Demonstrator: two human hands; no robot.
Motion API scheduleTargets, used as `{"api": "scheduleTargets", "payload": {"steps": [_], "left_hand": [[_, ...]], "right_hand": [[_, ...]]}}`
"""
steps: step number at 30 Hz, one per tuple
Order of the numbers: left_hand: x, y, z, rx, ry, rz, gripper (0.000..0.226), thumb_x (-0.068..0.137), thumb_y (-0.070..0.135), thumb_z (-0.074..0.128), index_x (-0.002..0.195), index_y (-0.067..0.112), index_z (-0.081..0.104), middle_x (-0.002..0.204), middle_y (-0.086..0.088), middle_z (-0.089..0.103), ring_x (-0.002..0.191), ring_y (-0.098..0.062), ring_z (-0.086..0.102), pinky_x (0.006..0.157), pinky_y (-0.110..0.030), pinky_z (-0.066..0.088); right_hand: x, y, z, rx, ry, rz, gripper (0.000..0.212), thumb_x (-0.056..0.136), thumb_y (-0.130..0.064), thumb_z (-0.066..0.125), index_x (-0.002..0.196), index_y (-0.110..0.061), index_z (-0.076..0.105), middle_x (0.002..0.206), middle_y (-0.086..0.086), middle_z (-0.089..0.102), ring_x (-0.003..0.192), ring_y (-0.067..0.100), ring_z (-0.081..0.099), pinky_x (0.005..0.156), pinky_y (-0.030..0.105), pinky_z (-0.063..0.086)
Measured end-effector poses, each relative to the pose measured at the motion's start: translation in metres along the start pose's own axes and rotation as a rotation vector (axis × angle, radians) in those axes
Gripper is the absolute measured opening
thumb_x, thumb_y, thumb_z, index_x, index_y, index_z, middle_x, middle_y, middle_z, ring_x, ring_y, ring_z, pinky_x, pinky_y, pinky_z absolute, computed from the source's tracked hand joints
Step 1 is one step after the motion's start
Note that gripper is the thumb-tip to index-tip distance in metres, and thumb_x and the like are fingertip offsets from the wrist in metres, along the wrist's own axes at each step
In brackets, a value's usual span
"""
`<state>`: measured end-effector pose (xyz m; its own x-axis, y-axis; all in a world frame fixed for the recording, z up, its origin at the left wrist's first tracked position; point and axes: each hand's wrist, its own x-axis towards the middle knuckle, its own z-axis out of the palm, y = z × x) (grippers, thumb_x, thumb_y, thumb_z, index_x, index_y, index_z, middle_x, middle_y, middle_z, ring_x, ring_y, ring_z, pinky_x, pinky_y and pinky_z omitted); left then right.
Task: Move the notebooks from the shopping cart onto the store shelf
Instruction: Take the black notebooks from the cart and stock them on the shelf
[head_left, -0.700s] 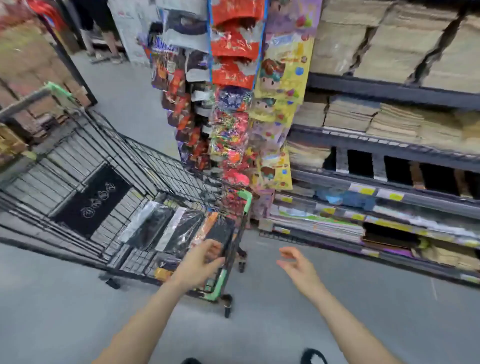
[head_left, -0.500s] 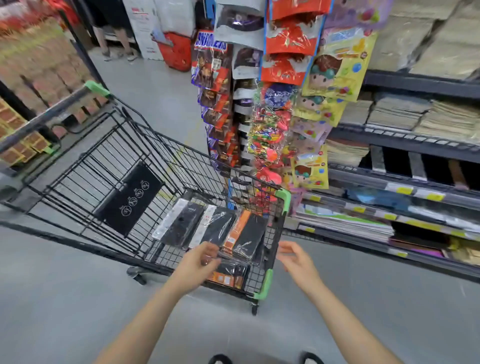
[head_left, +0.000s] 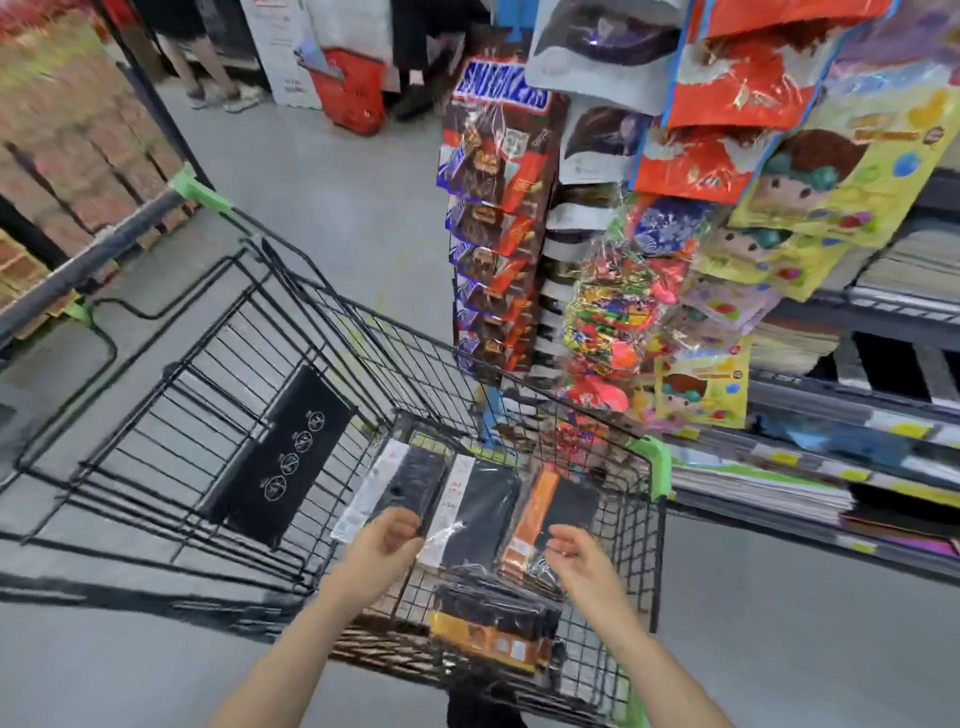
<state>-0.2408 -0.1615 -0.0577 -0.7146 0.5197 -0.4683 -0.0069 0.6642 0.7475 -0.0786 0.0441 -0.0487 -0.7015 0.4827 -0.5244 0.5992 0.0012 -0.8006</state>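
Observation:
Several black notebooks in clear wrap lie side by side in the black wire shopping cart (head_left: 655, 545). One has a white band (head_left: 410, 488), the middle one a white strip (head_left: 483, 512), the right one an orange band (head_left: 563, 512). Another stack with an orange band (head_left: 491, 626) lies nearer to me. My left hand (head_left: 382, 543) hovers over the left notebooks with curled fingers, holding nothing. My right hand (head_left: 576, 556) is over the orange-banded notebook, fingers apart and empty. The store shelf (head_left: 810, 467) with stacked books stands to the right.
A hanging rack of snack bags and candy bars (head_left: 493, 234) stands just beyond the cart's far corner. A red basket (head_left: 353, 88) and a person's legs (head_left: 202, 67) are down the aisle. Stacked goods (head_left: 67, 156) line the left side. Grey floor surrounds the cart.
The view has moved closer over the cart. Both hands have come forward over the basket above the notebooks; the right hand moved from outside the cart's end to inside it.

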Motion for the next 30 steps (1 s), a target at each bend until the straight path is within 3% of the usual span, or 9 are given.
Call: {"api": "scheduleTargets", "payload": {"steps": [5, 11, 14, 17, 22, 25, 28, 30], "left_hand": [[0.052, -0.027, -0.029, -0.005, 0.005, -0.055, 0.02, 0.087, 0.014, 0.061, 0.106, 0.016, 0.056, 0.099, -0.001, 0.061, 0.091, -0.014, 0.06, 0.063, -0.01, 0.046], [0.121, -0.079, -0.043, 0.106, -0.077, -0.11, 0.028, 0.085, 0.023, 0.06, 0.111, 0.022, 0.05, 0.109, -0.002, 0.06, 0.098, -0.017, 0.058, 0.074, -0.013, 0.042], [0.161, -0.115, -0.044, 0.331, -0.128, -0.074, 0.06, 0.081, 0.032, 0.062, 0.134, 0.018, 0.037, 0.134, -0.009, 0.043, 0.125, -0.025, 0.042, 0.1, -0.03, 0.038], [0.187, -0.148, -0.038, 0.558, -0.152, -0.03, 0.091, 0.08, 0.043, 0.066, 0.147, 0.022, 0.009, 0.155, -0.011, 0.012, 0.143, -0.027, 0.011, 0.116, -0.033, 0.012], [0.21, -0.195, -0.027, 0.688, -0.25, 0.01, 0.118, 0.072, 0.058, 0.066, 0.143, 0.023, -0.023, 0.156, -0.009, -0.019, 0.144, -0.027, -0.015, 0.114, -0.037, -0.006], [0.215, -0.209, -0.022, 0.607, -0.248, 0.011, 0.123, 0.068, 0.056, 0.071, 0.143, 0.03, -0.024, 0.155, -0.008, -0.02, 0.144, -0.025, -0.014, 0.105, -0.032, -0.007], [0.216, -0.211, -0.022, 0.523, -0.223, 0.02, 0.122, 0.063, 0.051, 0.077, 0.146, 0.035, -0.012, 0.157, -0.008, -0.01, 0.145, -0.024, -0.004, 0.114, -0.039, 0.004], [0.215, -0.211, -0.022, 0.503, -0.19, 0.023, 0.123, 0.061, 0.051, 0.078, 0.145, 0.037, -0.009, 0.156, -0.009, -0.001, 0.144, -0.026, 0.005, 0.114, -0.041, 0.009]], "right_hand": [[0.059, -0.015, 0.042, -0.014, -0.042, 0.072, 0.03, 0.09, -0.02, 0.056, 0.119, -0.024, 0.049, 0.108, -0.01, 0.054, 0.094, 0.002, 0.053, 0.071, 0.013, 0.042], [0.117, -0.012, 0.119, 0.021, -0.103, 0.186, 0.035, 0.091, -0.024, 0.054, 0.124, -0.026, 0.046, 0.115, -0.006, 0.056, 0.102, 0.01, 0.055, 0.085, 0.023, 0.045], [0.146, 0.005, 0.164, 0.037, -0.092, 0.236, 0.038, 0.091, -0.025, 0.052, 0.128, -0.023, 0.044, 0.122, -0.004, 0.055, 0.102, 0.008, 0.054, 0.079, 0.016, 0.042], [0.175, 0.02, 0.202, 0.025, -0.075, 0.267, 0.041, 0.092, -0.022, 0.051, 0.132, -0.02, 0.041, 0.125, -0.002, 0.052, 0.102, 0.008, 0.051, 0.072, 0.008, 0.038], [0.216, 0.047, 0.246, 0.011, -0.037, 0.307, 0.055, 0.093, -0.022, 0.048, 0.142, -0.015, 0.025, 0.145, 0.005, 0.036, 0.132, 0.019, 0.038, 0.105, 0.023, 0.028], [0.227, 0.055, 0.262, 0.08, 0.028, 0.327, 0.062, 0.093, -0.021, 0.048, 0.146, -0.013, 0.017, 0.15, 0.0, 0.028, 0.137, 0.016, 0.029, 0.115, 0.03, 0.02], [0.235, 0.055, 0.269, 0.13, 0.115, 0.321, 0.047, 0.09, -0.015, 0.053, 0.134, -0.02, 0.037, 0.129, -0.007, 0.043, 0.124, 0.015, 0.043, 0.109, 0.032, 0.031], [0.239, 0.057, 0.268, 0.136, 0.163, 0.33, 0.03, 0.086, -0.011, 0.058, 0.108, -0.029, 0.051, 0.116, 0.001, 0.061, 0.106, 0.017, 0.058, 0.098, 0.028, 0.045]]}}
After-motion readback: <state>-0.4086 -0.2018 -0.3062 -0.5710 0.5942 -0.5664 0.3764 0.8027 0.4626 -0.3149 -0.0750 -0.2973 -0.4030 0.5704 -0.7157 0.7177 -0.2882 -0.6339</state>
